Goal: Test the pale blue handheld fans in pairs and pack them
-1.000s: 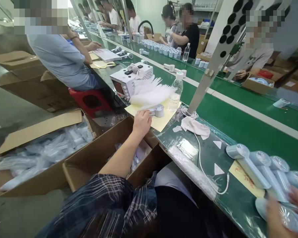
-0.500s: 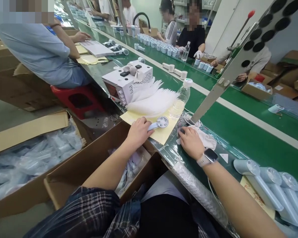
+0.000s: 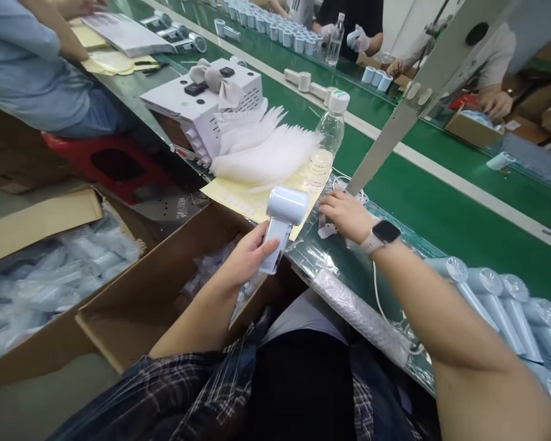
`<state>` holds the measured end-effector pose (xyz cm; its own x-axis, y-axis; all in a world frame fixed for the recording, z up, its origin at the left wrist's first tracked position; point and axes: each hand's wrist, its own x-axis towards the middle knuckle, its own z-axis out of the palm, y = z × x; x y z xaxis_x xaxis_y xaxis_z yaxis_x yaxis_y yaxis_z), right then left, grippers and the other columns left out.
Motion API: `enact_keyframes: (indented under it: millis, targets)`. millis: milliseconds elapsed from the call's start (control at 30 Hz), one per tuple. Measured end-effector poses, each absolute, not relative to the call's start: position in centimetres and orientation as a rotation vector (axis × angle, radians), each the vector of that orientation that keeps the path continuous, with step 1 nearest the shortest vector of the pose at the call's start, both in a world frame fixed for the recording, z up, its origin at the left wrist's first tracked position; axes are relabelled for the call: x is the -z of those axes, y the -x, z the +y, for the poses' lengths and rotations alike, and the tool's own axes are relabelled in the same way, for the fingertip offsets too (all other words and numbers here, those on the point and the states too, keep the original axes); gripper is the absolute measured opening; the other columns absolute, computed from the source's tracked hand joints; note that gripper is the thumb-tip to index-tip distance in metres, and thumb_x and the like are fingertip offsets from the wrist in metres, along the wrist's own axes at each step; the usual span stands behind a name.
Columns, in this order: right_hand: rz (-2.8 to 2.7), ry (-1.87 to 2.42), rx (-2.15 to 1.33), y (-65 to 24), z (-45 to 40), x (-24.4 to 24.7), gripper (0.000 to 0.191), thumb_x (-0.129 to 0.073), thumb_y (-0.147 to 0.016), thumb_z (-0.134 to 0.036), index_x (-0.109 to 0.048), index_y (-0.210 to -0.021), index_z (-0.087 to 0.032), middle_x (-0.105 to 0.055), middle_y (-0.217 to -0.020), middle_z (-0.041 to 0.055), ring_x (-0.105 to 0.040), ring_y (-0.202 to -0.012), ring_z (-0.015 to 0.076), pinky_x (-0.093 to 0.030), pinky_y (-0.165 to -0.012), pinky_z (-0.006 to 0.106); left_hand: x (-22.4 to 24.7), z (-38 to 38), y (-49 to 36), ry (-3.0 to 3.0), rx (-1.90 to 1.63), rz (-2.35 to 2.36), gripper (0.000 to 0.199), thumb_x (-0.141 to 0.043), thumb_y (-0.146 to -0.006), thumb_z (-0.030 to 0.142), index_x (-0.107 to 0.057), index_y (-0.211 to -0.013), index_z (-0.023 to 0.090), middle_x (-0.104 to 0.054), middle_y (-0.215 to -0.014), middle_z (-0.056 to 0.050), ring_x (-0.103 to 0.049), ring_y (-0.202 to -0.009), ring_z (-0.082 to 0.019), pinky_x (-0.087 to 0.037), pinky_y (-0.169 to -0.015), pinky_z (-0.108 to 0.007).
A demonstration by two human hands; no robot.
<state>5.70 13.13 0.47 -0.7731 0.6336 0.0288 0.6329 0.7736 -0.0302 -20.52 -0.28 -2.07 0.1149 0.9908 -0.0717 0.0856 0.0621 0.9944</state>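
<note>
My left hand (image 3: pixel 248 254) is closed around the handle of a light-blue handheld fan (image 3: pixel 288 206), held upright above the table's near edge with the smooth side of its head turned up. My right hand (image 3: pixel 346 214), with a watch on the wrist, rests on the table by the foot of the metal post. Its fingers are curled down over something small that I cannot make out. A small whitish piece (image 3: pixel 327 230) shows below those fingers. Behind the fan, a yellow sheet (image 3: pixel 239 199) bears a fanned pile of thin white pieces (image 3: pixel 266 156).
A clear bottle (image 3: pixel 324 147) and a white box-shaped device (image 3: pixel 202 107) stand behind the sheet. The slanted metal post (image 3: pixel 386 135) rises at right. Several wrapped blue fans (image 3: pixel 500 300) lie in a row. Open cartons (image 3: pixel 133 306) stand at left. Co-workers sit along the green conveyor (image 3: pixel 463 190).
My left hand has lifted the fan off the yellow sheet and turned it upright, grille side out of sight. My right hand has moved slightly, its fingers more curled. The view has shifted.
</note>
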Motion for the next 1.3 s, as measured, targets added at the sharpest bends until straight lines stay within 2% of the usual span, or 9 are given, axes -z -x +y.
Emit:
enact_keyframes:
  millis: [233,467,633,767,833,933,1033,1133,1300]
  targets:
    - [-3.208,0.832,-0.240,-3.7,19.1,-1.1,0.030,-0.080,-0.077,0.001,-0.080,-0.101,-0.017,-0.078,-0.117,0.0116,-0.063,-0.106,0.0273,-0.049,-0.090,0.036,2.8,-3.7,23.0,-1.417,-0.777,1.426,0.067,-0.061,-0.087,0.078,-0.070,-0.113,0.017,-0.075,-0.113,-0.011,-0.068,-0.104,-0.031,-0.051,-0.093,-0.041]
    - [-3.273,0.995,-0.326,-3.8,20.2,-1.3,0.024,-0.085,-0.073,-0.003,-0.077,-0.087,-0.020,-0.076,-0.092,0.0056,-0.061,-0.096,0.0248,-0.038,-0.074,0.031,2.5,-1.8,22.6,-1.418,-0.772,1.394,0.063,-0.063,-0.087,0.076,-0.071,-0.111,0.018,-0.076,-0.114,-0.011,-0.070,-0.105,-0.032,-0.055,-0.094,-0.041]
    - [-3.169,1.193,-0.353,-2.5,20.1,-3.4,0.028,-0.086,-0.070,0.001,-0.066,-0.066,-0.018,-0.073,-0.087,0.0069,-0.059,-0.098,0.0247,-0.038,-0.079,0.032,2.4,-0.9,22.3,-1.355,-0.822,1.333,0.065,-0.071,-0.085,0.071,-0.068,-0.125,0.020,-0.076,-0.121,-0.012,-0.069,-0.117,-0.035,-0.054,-0.103,-0.043]
    - [-2.898,1.395,-0.303,-5.3,15.8,-7.4,0.011,-0.067,-0.093,-0.006,-0.072,-0.094,-0.015,-0.072,-0.097,0.0099,-0.059,-0.097,0.0229,-0.042,-0.085,0.035,3.4,-1.6,22.6,-1.097,-0.912,1.184,0.064,-0.080,-0.085,0.060,-0.058,-0.134,0.024,-0.076,-0.108,-0.009,-0.072,-0.096,-0.027,-0.060,-0.086,-0.037]
    - [-2.697,1.456,-0.407,-8.3,11.2,-8.8,0.022,-0.061,-0.100,-0.014,-0.069,-0.120,-0.016,-0.071,-0.100,0.0070,-0.060,-0.090,0.0198,-0.046,-0.083,0.034,3.8,-1.6,22.2,-0.949,-0.901,1.073,0.056,-0.083,-0.084,0.056,-0.059,-0.124,0.025,-0.075,-0.100,-0.006,-0.072,-0.084,-0.024,-0.061,-0.075,-0.035]
    - [-2.019,1.445,-0.932,-12.9,2.7,-8.5,0.052,-0.066,-0.095,-0.021,-0.060,-0.147,-0.025,-0.067,-0.093,0.0010,-0.063,-0.081,0.0184,-0.053,-0.079,0.036,3.5,-1.2,19.2,-0.763,-0.889,0.873,0.049,-0.088,-0.080,0.051,-0.062,-0.110,0.022,-0.074,-0.098,-0.005,-0.074,-0.083,-0.023,-0.063,-0.076,-0.035]
    - [-1.336,1.436,-1.271,-15.5,-4.4,-5.8,0.033,-0.079,-0.089,-0.039,-0.071,-0.118,-0.024,-0.068,-0.082,0.0013,-0.065,-0.069,0.0188,-0.053,-0.061,0.032,2.3,-0.8,13.5,-0.667,-0.823,0.630,0.050,-0.091,-0.076,0.049,-0.063,-0.104,0.018,-0.071,-0.091,-0.003,-0.072,-0.076,-0.018,-0.061,-0.073,-0.031]
    - [-0.944,1.352,-1.296,-15.9,-9.3,-3.4,0.026,-0.075,-0.095,-0.048,-0.068,-0.089,-0.024,-0.065,-0.071,0.0011,-0.063,-0.061,0.0183,-0.051,-0.054,0.030,1.2,-0.8,7.2,-0.603,-0.685,0.417,0.056,-0.091,-0.072,0.057,-0.060,-0.097,0.017,-0.066,-0.083,-0.001,-0.068,-0.063,-0.014,-0.056,-0.060,-0.027]
    - [-1.113,1.545,-0.958,-16.2,-14.8,-4.2,0.033,-0.066,-0.103,-0.049,-0.068,-0.081,-0.025,-0.070,-0.066,0.0015,-0.067,-0.056,0.0189,-0.055,-0.054,0.030,0.2,-2.7,0.8,-0.611,-0.564,0.228,0.059,-0.090,-0.073,0.056,-0.056,-0.102,0.018,-0.065,-0.083,0.000,-0.068,-0.063,-0.014,-0.056,-0.057,-0.025]
